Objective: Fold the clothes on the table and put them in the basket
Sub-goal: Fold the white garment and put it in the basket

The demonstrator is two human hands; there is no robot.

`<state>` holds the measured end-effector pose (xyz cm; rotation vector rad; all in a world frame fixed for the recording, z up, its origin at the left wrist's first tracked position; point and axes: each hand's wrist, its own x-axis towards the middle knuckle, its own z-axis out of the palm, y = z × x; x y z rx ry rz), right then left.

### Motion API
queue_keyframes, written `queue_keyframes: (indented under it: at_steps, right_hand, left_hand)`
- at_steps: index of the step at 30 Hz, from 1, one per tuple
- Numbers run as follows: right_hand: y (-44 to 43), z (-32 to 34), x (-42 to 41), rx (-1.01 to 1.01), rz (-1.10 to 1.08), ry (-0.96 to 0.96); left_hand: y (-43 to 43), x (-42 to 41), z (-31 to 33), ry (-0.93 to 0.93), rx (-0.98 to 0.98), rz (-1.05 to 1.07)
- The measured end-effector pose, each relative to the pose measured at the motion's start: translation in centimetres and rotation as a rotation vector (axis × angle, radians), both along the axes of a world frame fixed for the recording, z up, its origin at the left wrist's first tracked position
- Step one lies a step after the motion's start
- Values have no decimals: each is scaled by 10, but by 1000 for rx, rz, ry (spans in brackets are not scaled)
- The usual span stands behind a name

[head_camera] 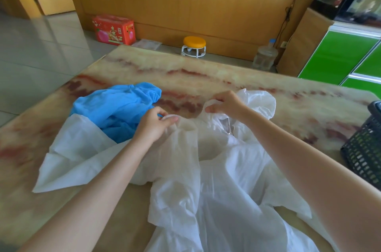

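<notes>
A thin white hooded garment (226,179) lies spread and rumpled over the near half of the marble-patterned table (206,70), its zipper showing near the neck and its lower part running off the bottom of the view. The left hand (153,126) pinches a gathered bit of the white fabric between thumb and curled fingers, close to the collar. The right hand (224,104) does the same a little farther back, its fingers curled round a fold at the edge of the hood. The two hands are near each other but apart.

A crumpled blue garment (115,107) sits on the table to the left, partly under one flap of the white garment and just beside the left hand.

The black lattice basket (362,148) stands at the right edge of the table, cut off by the frame. Light shows through its side openings, but its inside is out of sight, so what it holds cannot be told. No part of the white garment touches it.

On the floor beyond the table are a closed red cardboard box (113,30), a small stool with a yellow seat (194,46), and a clear water jug with a blue cap (265,55) by the wall; the jug's fill level is unclear.
</notes>
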<state>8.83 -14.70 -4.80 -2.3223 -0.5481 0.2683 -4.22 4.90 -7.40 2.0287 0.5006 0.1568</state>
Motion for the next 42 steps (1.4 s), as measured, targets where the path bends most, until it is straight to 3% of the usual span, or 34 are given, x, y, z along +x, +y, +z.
queue_keyframes:
  at_steps: [6, 8, 10, 13, 15, 19, 21, 24, 27, 29, 31, 36, 38, 40, 42]
  right_hand:
    - [43, 36, 53, 244, -301, -235]
    - [56, 44, 69, 248, -363, -369]
    - [64, 38, 75, 73, -323, -423]
    - [67, 8, 65, -191, -196, -268]
    - [61, -11, 49, -221, -146, -230]
    - [34, -26, 3, -246, 64, -214]
    - [10, -32, -18, -326, 127, -282]
    - [-40, -32, -28, -352, -15, -329]
    - [-98, -21, -25, -192, -317, -119]
    - [-126, -20, -23, -242, -398, 42]
    - [-140, -18, -21, -243, -442, 146]
    - [-139, -8, -35, -349, -241, 353]
    - [-140, -13, -37, -351, -160, 458]
    - [-143, -21, -36, -369, -106, 442]
    - [-142, -19, -43, -294, -127, 468]
  left_hand:
    - [21, 57, 33, -386, 108, 335]
    - [30, 73, 40, -416, 149, 376]
    - [36, 78, 33, -340, 337, 344]
    - [31, 62, 10, -296, 566, 257]
    - [19, 47, 1, -260, 629, 130]
    - [-16, 13, -10, 75, 608, -212]
    - [-28, 0, -18, 193, 746, -336]
    - [-16, -7, -23, 378, 980, -351]
    - [-13, -8, -12, 434, 1022, -283]
    - [-30, -8, 1, 362, 1082, -263]
    - [-56, -3, 14, 245, 1070, -293]
    - [-131, 21, 14, 232, 556, -672]
    - [-146, 23, -1, 269, 485, -715]
    - [-147, 25, -16, 297, 447, -702]
    - [-138, 24, -24, 354, 571, -754]
